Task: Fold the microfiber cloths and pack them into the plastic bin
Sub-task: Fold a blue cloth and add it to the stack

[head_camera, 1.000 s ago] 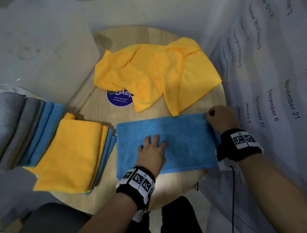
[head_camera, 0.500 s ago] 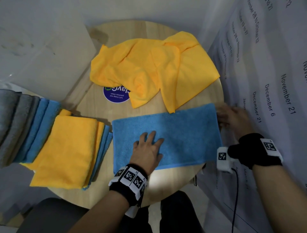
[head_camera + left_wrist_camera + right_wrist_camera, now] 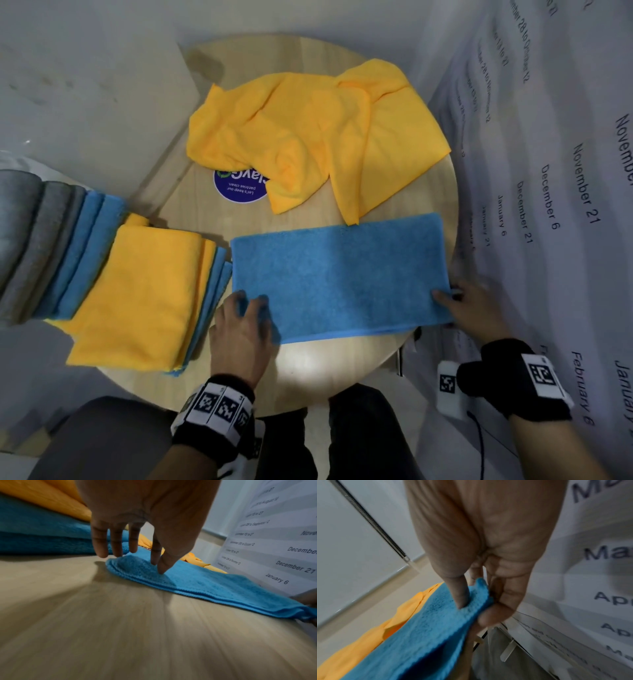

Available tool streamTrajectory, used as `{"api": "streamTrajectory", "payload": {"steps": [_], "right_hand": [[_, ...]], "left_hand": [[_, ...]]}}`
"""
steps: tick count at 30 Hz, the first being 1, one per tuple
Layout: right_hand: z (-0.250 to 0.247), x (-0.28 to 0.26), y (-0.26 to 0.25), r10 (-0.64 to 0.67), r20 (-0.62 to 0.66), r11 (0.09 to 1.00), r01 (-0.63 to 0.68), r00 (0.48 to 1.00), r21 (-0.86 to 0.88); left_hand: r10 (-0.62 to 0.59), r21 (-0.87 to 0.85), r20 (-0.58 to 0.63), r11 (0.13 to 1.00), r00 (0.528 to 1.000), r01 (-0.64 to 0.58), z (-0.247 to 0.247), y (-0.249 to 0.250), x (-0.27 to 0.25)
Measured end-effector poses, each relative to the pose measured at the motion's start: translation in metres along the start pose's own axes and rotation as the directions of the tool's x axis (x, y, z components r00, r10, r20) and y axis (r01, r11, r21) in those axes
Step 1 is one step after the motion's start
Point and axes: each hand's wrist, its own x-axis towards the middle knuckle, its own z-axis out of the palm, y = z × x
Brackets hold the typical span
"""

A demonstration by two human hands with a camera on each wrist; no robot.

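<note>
A blue microfiber cloth [image 3: 342,274], folded into a long rectangle, lies flat across the near half of the round wooden table [image 3: 325,370]. My left hand [image 3: 251,303] rests on its near-left corner, the straight fingertips [image 3: 160,570] touching the top of the cloth [image 3: 205,582]. At the near-right corner my right hand [image 3: 445,298] pinches the cloth [image 3: 423,635], thumb [image 3: 460,599] on top and fingers underneath. A loose, crumpled yellow cloth [image 3: 308,137] lies at the far side of the table.
A stack of folded cloths [image 3: 137,291], yellow on top of blue, sits at the table's left edge. Grey and blue folded cloths [image 3: 41,240] stand in a row further left. A round blue sticker [image 3: 236,192] is on the table. A white printed sheet [image 3: 548,205] hangs close on the right.
My left hand slid from the cloth's middle to its near-left corner. My right hand moved from the far-right corner down the right edge and now pinches the near-right corner.
</note>
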Motion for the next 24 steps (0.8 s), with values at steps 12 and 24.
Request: {"api": "streamTrajectory", "payload": {"steps": [12,24], "right_hand": [[-0.017,-0.019,0.015,-0.044,-0.066,0.886,0.069,0.997,0.459],[-0.016,-0.022,0.022,0.036,-0.155,0.935,0.022,0.987,0.355]], "left_hand": [[-0.276,-0.497,0.124,0.814,0.953,0.300,-0.007,-0.021,-0.021],[-0.334,-0.797,0.253,0.460,0.908,0.391,-0.006,-0.034,-0.014]]}}
